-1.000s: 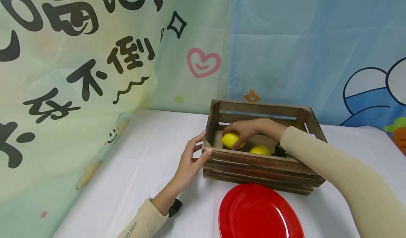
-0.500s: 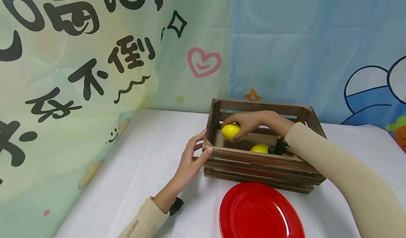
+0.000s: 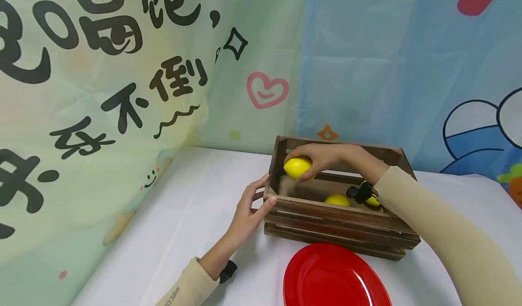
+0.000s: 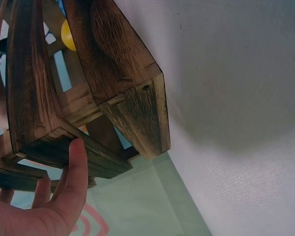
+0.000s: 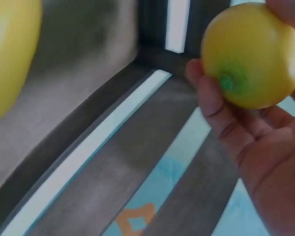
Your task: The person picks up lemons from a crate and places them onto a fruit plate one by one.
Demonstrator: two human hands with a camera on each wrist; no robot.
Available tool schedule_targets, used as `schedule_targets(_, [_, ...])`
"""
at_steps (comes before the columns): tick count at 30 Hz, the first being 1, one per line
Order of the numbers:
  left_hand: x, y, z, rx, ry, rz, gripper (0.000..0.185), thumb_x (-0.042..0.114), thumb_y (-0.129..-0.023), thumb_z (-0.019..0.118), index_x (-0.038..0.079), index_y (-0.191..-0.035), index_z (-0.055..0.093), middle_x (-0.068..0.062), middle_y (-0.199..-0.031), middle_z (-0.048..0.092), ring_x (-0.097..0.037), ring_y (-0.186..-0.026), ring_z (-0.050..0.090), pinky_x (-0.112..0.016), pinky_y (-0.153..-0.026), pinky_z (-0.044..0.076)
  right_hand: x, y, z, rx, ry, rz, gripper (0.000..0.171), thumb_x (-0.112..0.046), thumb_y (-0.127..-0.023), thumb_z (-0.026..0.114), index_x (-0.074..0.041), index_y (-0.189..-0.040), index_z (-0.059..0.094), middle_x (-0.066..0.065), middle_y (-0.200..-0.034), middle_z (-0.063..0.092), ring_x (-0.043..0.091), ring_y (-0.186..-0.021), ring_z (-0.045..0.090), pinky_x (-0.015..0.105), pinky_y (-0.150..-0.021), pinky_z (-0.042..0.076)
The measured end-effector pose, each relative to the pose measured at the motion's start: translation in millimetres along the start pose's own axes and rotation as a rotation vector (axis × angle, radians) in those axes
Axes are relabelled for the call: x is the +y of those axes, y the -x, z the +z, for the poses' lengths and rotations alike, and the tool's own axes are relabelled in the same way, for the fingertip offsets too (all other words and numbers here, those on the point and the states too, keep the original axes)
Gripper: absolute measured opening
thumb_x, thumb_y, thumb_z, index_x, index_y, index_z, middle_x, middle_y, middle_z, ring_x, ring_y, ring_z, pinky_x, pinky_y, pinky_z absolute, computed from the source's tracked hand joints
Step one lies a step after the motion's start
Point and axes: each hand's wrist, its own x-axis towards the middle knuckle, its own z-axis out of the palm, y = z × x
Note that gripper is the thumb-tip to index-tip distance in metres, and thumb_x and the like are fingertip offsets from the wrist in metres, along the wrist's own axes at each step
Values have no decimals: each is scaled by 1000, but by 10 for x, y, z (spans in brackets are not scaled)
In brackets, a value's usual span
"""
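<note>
Yellow lemon point(image 3: 297, 167), pinched at right grip's point(image 3: 326, 156) fingertips point(image 5: 210, 94), above crate floor point(image 3: 314, 190)

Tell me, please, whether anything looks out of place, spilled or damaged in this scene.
Nothing stands out. The crate stands upright, the plate lies flat in front of it, though the head view cuts off its near edge, and the lemon in the right hand shows no visible damage.

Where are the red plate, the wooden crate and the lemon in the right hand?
Red plate point(image 3: 332, 279), head view: bare middle of its upper face.
Wooden crate point(image 3: 336, 222), head view: its slatted front wall.
Held lemon point(image 5: 250, 55), right wrist view: middle of its visible side.
</note>
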Motion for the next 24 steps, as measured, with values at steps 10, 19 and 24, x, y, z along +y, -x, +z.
schedule_targets(10, [-1, 0, 1, -1, 5, 7, 55, 26, -98, 59, 33, -149, 38, -4, -142, 44, -29, -125, 51, -40, -85, 50, -201, 268, -133, 26, -19, -13, 54, -24, -86, 72, -9, -135, 54, 12, -131, 51, 23, -101, 51, 36, -81, 48])
schedule_targets(19, [9, -12, -10, 3, 9, 9, 56, 26, -98, 59, 34, -148, 38, -4, -142, 44, -29, -125, 51, -41, -85, 50, -488, 462, -177, 27, 20, -59, 55, -22, -87, 73, -11, -136, 53, 9, -131, 51, 23, -102, 51, 36, -83, 49])
schedule_targets(24, [12, 0, 14, -2, 17, 1, 56, 27, -98, 59, 34, -149, 38, -4, -142, 44, -28, -125, 51, -41, -85, 50, -646, 609, -112, 12, 51, -62, 54, -22, -87, 73, -12, -136, 53, 5, -131, 52, 21, -103, 52, 36, -84, 50])
